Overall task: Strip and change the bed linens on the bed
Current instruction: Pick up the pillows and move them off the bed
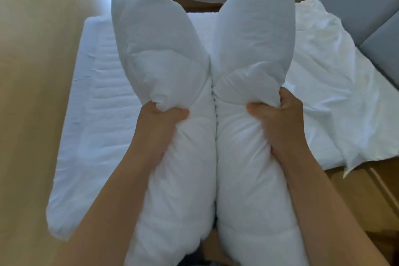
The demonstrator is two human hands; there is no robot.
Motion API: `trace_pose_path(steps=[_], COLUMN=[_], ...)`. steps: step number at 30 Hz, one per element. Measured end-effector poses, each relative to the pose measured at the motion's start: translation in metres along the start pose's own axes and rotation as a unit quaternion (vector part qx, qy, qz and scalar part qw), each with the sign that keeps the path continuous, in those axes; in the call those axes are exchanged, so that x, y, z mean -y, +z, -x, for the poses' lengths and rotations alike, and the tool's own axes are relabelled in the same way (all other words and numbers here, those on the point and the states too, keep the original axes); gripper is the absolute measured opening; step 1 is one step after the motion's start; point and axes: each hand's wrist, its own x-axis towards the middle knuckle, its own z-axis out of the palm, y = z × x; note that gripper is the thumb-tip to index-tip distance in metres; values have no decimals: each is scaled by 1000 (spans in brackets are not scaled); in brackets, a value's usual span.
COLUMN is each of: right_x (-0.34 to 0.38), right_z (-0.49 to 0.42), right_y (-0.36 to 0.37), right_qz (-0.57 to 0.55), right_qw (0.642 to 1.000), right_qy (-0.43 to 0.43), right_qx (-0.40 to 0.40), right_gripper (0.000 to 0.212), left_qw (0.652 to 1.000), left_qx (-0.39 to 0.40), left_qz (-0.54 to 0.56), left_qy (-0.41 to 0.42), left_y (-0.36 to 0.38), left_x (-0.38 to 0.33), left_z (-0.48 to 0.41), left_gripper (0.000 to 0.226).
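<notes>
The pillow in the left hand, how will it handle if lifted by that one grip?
Probably soft and floppy: the left hand sinks deep into the left pillow, bunching its fabric. Likely light for its bulk, since one hand seems to hold it up. Its top leans outward, so it may flop sideways.

Bare mattress left of pillows

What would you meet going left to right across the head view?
Floor → mattress → left hand gripping left pillow → right hand gripping right pillow → crumpled sheet → headboard.
</notes>
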Motion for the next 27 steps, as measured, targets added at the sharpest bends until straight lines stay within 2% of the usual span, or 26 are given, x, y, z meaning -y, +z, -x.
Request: trace_pose_path(steps=[2, 4, 8, 11, 14, 16, 19, 21, 23, 26, 27], right_x=[0, 3, 8, 18, 36, 46, 39, 10, -38, -130, -158], right_z=[-45, -89, -164, -207, -251, -284, -338, -373, -405, -424, -426], right_y=[8, 18, 37, 41, 36, 35, 37, 50, 73, 102, 109], right_qz=[-5, -8, 5, 7, 13, 5, -30, -30, 40, 220, 243], right_qw=[1000, 1000, 999, 996, 990, 986, 985, 988, 990, 962, 955], right_qy=[3, 15, 14, 24, -4, -17, 11, 27, 45, 94, 104], right_qx=[11, 24, 48, 85, 138, 166, 168, 151, 129, 133, 135], right_gripper=[30, 30, 16, 13, 7, 10, 13, 13, 21, 50, 56], left_qw=[1000, 1000, 999, 997, 997, 997, 995, 991, 982, 936, 919], left_qx=[-4, -13, -29, -36, -40, -44, -67, -97, -127, -152, -164], left_qz=[1, 4, -5, -18, -38, -51, -72, -93, -138, -301, -338], left_qy=[-8, -22, -43, -58, -54, -37, -14, -7, -19, -103, -119], left_y=[19, 35, 62, 76, 91, 107, 137, 161, 190, 232, 240], left_x=[-12, -26, -51, -73, -102, -122, -134, -117, -78, 0, 25], left_z=[-37, -73, -131, -156, -175, -190, -231, -269, -316, -368, -380], left_gripper=[18, 28, 27, 43, 29, 21, 28, 35, 36, 62, 68])
